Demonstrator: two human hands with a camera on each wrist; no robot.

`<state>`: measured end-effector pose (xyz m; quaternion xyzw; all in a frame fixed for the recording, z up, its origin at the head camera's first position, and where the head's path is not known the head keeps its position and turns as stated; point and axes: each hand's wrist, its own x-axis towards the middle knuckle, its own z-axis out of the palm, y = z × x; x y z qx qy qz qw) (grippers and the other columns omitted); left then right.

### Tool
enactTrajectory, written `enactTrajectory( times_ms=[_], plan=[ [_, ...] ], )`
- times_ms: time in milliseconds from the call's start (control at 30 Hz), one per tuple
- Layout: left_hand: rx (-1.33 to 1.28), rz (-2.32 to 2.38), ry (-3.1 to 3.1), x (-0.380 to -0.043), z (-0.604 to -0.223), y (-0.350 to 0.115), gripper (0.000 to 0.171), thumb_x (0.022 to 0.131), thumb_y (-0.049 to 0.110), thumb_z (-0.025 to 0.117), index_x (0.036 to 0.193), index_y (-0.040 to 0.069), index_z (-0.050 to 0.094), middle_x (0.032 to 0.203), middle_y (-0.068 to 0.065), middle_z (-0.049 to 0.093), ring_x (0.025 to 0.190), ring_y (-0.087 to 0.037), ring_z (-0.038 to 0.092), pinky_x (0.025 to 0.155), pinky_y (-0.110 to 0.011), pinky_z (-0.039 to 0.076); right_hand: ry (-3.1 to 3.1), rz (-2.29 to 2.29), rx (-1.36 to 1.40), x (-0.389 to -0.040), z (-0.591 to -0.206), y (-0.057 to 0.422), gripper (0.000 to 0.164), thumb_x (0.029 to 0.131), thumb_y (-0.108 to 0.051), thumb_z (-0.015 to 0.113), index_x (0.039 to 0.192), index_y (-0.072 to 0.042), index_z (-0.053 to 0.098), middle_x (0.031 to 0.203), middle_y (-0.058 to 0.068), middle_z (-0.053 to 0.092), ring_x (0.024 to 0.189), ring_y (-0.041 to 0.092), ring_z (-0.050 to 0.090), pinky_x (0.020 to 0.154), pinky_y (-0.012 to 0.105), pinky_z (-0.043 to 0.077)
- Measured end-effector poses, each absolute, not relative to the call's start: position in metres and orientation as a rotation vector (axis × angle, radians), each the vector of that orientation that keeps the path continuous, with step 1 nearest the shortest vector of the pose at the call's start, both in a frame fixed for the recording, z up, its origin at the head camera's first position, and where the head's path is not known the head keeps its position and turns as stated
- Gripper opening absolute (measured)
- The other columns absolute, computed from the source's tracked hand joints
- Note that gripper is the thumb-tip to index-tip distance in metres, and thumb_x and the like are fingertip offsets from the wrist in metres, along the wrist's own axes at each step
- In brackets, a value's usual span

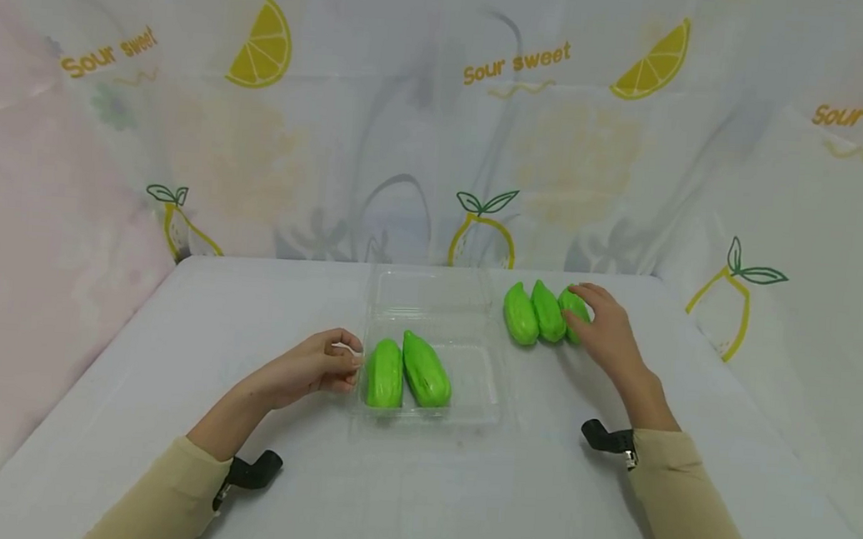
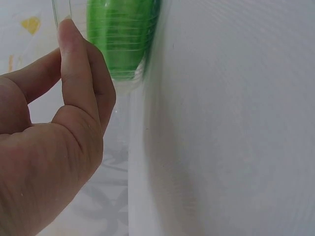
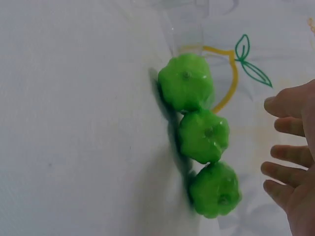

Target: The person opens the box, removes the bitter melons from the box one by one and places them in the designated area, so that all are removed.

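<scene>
A clear plastic clamshell box (image 1: pixel 476 381) lies opened on the table, its lid (image 1: pixel 430 290) folded back. Two green ridged gourd-like vegetables (image 1: pixel 385 375) lie side by side in its left part. At the box's left rim, my left hand (image 1: pixel 319 366) pinches the edge between thumb and finger; the left wrist view shows the thumb (image 2: pixel 73 54) on the thin rim. Three more green gourds (image 1: pixel 522 315) stand in a row right of the lid. Over the rightmost gourd (image 3: pixel 215 191), my right hand (image 1: pixel 604 327) hovers with its fingers spread and holds nothing.
White cloth covers the table (image 1: pixel 460 505). Behind it hangs a pale curtain (image 1: pixel 426 135) printed with lemons and lettering. Black wrist cameras (image 1: pixel 255 470) sit at both sleeve cuffs.
</scene>
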<state>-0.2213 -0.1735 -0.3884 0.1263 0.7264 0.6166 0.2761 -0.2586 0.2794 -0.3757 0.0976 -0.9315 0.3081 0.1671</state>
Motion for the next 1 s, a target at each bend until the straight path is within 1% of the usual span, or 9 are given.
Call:
enactTrajectory(
  times_ms=[200,367,467,633,700,867,1000],
  plan=[
    [0.340,1.654,1.951,-0.221,-0.389,-0.173,0.037,0.102,0.014,0.054,0.128,-0.003,0.035,0.084,-0.002,0.059,0.076,-0.010,0.061,0.071,-0.020,0.058,-2.671,0.924,0.371,-0.253,-0.367,0.263,0.046,0.097,-0.021,0.063,0.139,-0.005,0.053,0.148,0.019,0.048,0.137,0.040,0.044,0.111,0.059,0.038],
    [0.334,1.655,1.955,-0.221,-0.389,-0.174,0.034,0.102,0.013,0.054,0.126,-0.004,0.036,0.083,-0.002,0.059,0.077,-0.010,0.060,0.072,-0.020,0.058,-2.666,0.979,0.496,-0.247,-0.360,0.246,0.047,0.095,-0.019,0.067,0.138,-0.004,0.054,0.145,0.017,0.051,0.136,0.037,0.047,0.107,0.057,0.045],
    [0.336,1.652,1.956,-0.221,-0.389,-0.174,0.033,0.103,0.014,0.054,0.125,-0.003,0.037,0.083,-0.002,0.059,0.077,-0.010,0.060,0.071,-0.020,0.058,-2.678,0.986,0.548,-0.242,-0.356,0.235,0.049,0.094,-0.018,0.069,0.138,-0.004,0.055,0.145,0.017,0.052,0.138,0.036,0.045,0.108,0.056,0.044],
    [0.342,1.651,1.953,-0.220,-0.390,-0.174,0.034,0.102,0.015,0.055,0.125,-0.003,0.037,0.083,-0.002,0.059,0.076,-0.010,0.060,0.071,-0.020,0.058,-2.725,0.948,0.622,-0.231,-0.351,0.216,0.048,0.094,-0.021,0.069,0.139,-0.009,0.056,0.146,0.015,0.052,0.144,0.038,0.038,0.116,0.057,0.035],
    [0.343,1.653,1.949,-0.220,-0.390,-0.174,0.035,0.102,0.015,0.055,0.125,-0.003,0.036,0.083,-0.002,0.059,0.076,-0.010,0.060,0.071,-0.020,0.058,-2.723,0.936,0.675,-0.227,-0.350,0.208,0.048,0.093,-0.020,0.070,0.138,-0.011,0.057,0.145,0.014,0.053,0.143,0.037,0.039,0.116,0.056,0.036],
    [0.346,1.657,1.944,-0.221,-0.391,-0.174,0.037,0.102,0.016,0.055,0.127,-0.004,0.035,0.083,-0.002,0.059,0.077,-0.010,0.060,0.071,-0.020,0.058,-2.716,0.921,0.820,-0.217,-0.351,0.189,0.049,0.091,-0.021,0.072,0.137,-0.012,0.058,0.143,0.010,0.055,0.137,0.032,0.048,0.109,0.052,0.045],
    [0.348,1.658,1.949,-0.221,-0.390,-0.174,0.038,0.102,0.016,0.055,0.127,-0.004,0.034,0.083,-0.002,0.059,0.078,-0.010,0.059,0.071,-0.020,0.058,-2.768,0.910,0.904,-0.211,-0.357,0.175,0.051,0.092,-0.026,0.070,0.139,-0.011,0.057,0.146,0.009,0.053,0.139,0.031,0.046,0.109,0.051,0.045]
  ],
)
